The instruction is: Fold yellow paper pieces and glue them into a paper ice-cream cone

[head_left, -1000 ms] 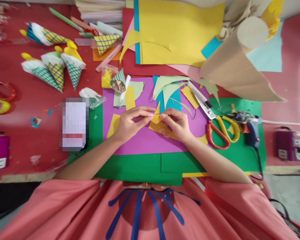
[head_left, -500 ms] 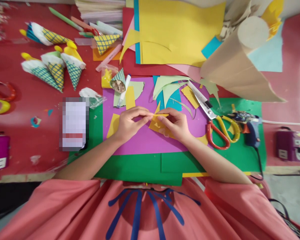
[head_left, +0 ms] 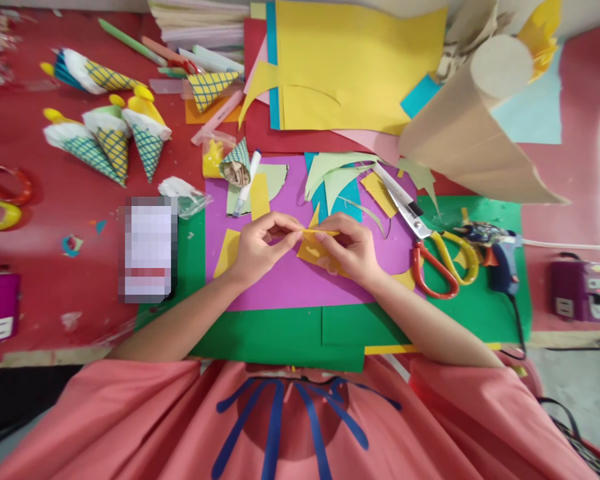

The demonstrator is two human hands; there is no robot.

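Note:
Both hands meet over the purple sheet (head_left: 270, 293) around a small piece of yellow paper (head_left: 313, 249). My left hand (head_left: 263, 245) pinches its left corner between thumb and fingertips. At its upper edge, my right hand (head_left: 353, 243) grips the same paper, thumb on the near side and fingers behind. Part of the paper is hidden by the right hand. Just beyond the hands lie pale green offcuts (head_left: 333, 172), blue paper (head_left: 353, 203) and a white marker (head_left: 247, 183). To the right, scissors (head_left: 420, 230) with red and yellow handles rest with their blades pointing away.
A blue glue gun (head_left: 503, 263) lies right of the scissors. Behind it stands a large brown paper cone (head_left: 460, 127). Small patterned paper cones (head_left: 103, 143) sit at the far left, above a phone (head_left: 149, 250). Yellow sheets (head_left: 360, 67) are stacked at the back.
Hardly anything differs. Both hands keep hold of the yellow paper, and the left fingertips have shifted very slightly along its edge. The view has moved a touch.

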